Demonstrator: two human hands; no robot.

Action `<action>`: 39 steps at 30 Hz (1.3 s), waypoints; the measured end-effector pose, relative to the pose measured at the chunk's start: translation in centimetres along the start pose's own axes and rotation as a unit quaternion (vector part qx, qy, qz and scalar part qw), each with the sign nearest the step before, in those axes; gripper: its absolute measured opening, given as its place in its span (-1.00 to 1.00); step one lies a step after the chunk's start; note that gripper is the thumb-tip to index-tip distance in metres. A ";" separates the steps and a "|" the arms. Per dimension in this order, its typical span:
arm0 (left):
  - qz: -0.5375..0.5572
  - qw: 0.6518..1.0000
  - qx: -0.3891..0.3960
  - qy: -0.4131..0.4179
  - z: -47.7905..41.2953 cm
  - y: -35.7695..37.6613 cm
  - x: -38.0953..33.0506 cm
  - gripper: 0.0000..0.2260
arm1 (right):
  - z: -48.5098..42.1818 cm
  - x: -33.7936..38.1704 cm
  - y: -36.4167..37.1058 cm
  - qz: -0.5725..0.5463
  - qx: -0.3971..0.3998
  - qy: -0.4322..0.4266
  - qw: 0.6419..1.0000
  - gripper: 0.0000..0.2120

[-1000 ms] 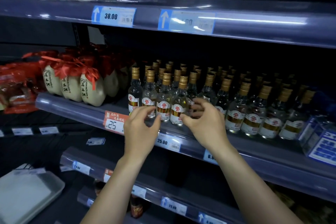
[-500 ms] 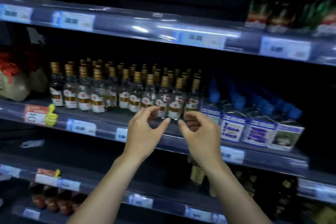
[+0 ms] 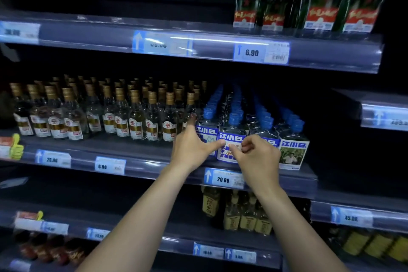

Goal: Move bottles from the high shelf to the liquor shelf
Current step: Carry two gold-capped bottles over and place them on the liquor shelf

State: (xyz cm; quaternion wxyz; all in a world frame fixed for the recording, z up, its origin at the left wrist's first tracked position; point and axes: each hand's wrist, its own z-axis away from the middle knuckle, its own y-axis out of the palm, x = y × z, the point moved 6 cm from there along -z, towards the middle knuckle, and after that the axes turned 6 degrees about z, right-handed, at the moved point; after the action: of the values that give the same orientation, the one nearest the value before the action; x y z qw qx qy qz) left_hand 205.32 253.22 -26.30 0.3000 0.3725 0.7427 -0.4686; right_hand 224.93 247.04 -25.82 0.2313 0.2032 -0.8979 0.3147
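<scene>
Reaching at the middle shelf's (image 3: 141, 147) front edge, the left hand (image 3: 191, 147) spreads open beside a blue-capped bottle (image 3: 233, 129) while the right hand (image 3: 259, 159) curls before its label, grip unclear.

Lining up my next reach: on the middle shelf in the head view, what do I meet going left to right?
Yellow thumbs-up tag → gold-capped bottles → left hand → right hand → rightmost blue-capped bottle.
</scene>
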 end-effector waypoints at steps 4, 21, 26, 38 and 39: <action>-0.013 1.000 -0.015 0.001 0.2 0.2 0.4 0.03 | 0.3 -0.1 -0.1 0.008 -0.025 -0.018 0.999 -0.73; -0.020 0.998 -0.024 0.052 1.8 0.6 -0.5 0.03 | 1.1 -0.7 -0.7 -0.048 -0.041 0.020 0.998 -0.79; 0.025 0.987 -0.076 0.140 5.1 -1.1 -0.3 -0.30 | 2.6 0.4 0.2 -0.124 -0.010 0.006 0.992 -0.85; 0.000 0.991 -0.059 0.124 16.0 -6.6 6.2 -0.63 | 12.1 5.6 2.9 -0.175 0.117 -0.024 0.977 -0.73; -0.007 0.993 -0.054 0.105 17.5 -8.1 7.8 -0.65 | 13.8 6.7 3.7 -0.163 0.153 -0.027 0.974 -0.70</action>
State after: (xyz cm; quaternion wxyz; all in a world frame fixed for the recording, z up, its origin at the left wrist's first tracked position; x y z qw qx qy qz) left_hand 196.05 236.94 -35.32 0.2369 0.3971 0.7973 -0.3881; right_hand 213.63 239.16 -33.55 0.2213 0.3882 -0.7997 0.4010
